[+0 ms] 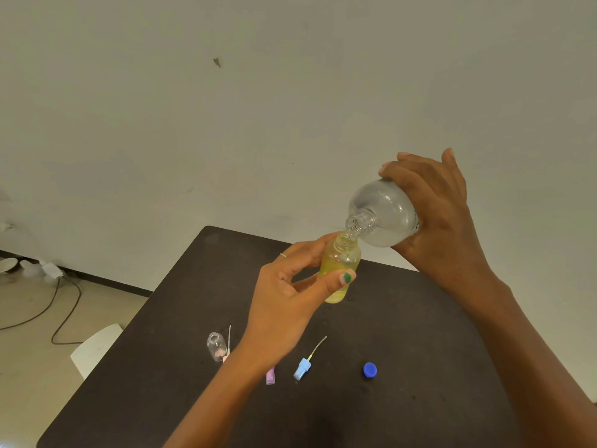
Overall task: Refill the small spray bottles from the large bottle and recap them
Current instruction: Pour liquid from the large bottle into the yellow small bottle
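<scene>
Left hand [290,295]: fingers and thumb curl round a small yellow-tinted transparent spray bottle [340,270], uncapped, held roughly upright above the dark rectangular desk [420,334]. A thin ring shows on one finger; the thumbnail carries green polish.

Right hand [433,215]: fingers wrap the body of a large clear plastic bottle [384,215], tipped steeply so that its open threaded neck points down and left. The neck sits directly above the mouth of the small bottle, touching or just clear of it; which cannot be told. A thin run of clear liquid shows between the two openings.

On the desk, near side: a small clear glass bottle [216,345], uncapped, stands at the left, just beside the left forearm. A pink spray-pump piece with a thin dip tube [228,341] lies just right of it, partly hidden by the forearm. A pink cap [270,376] lies by the left wrist. A light-blue spray pump with a curved dip tube [303,370] lies right of that. A round blue screw cap [370,370] rests further right, apart from the others.

Beyond the desk: a pale wall, a white chair corner [97,347] at the left, and a dark cable [55,308] on the floor.
</scene>
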A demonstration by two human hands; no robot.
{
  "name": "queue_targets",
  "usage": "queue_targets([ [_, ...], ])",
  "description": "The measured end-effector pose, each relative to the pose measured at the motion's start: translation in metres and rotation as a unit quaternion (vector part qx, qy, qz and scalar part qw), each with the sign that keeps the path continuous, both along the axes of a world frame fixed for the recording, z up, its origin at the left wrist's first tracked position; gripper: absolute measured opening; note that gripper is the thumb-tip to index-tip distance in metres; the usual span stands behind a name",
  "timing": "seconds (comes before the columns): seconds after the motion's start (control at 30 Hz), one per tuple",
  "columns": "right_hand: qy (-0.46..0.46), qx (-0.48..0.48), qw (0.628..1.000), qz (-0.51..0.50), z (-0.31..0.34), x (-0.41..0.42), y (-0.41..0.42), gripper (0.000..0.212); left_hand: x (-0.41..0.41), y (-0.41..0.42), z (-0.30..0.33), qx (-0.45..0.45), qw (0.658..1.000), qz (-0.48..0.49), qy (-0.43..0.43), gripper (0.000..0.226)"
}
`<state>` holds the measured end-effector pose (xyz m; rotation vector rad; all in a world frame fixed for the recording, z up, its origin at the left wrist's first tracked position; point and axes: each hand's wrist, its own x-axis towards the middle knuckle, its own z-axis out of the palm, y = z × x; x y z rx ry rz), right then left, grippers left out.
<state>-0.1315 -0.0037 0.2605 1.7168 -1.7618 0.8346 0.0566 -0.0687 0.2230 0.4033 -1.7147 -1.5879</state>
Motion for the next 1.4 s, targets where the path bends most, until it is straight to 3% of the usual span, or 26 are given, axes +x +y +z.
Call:
queue_targets([
  [1.4,0.009,0.003,1.0,-0.004,-0.0003,-0.0031,0.0011,0.056,-0.0025,-0.0005,-0.0001,-0.006,1.0,-0.003,0.001,0.034],
])
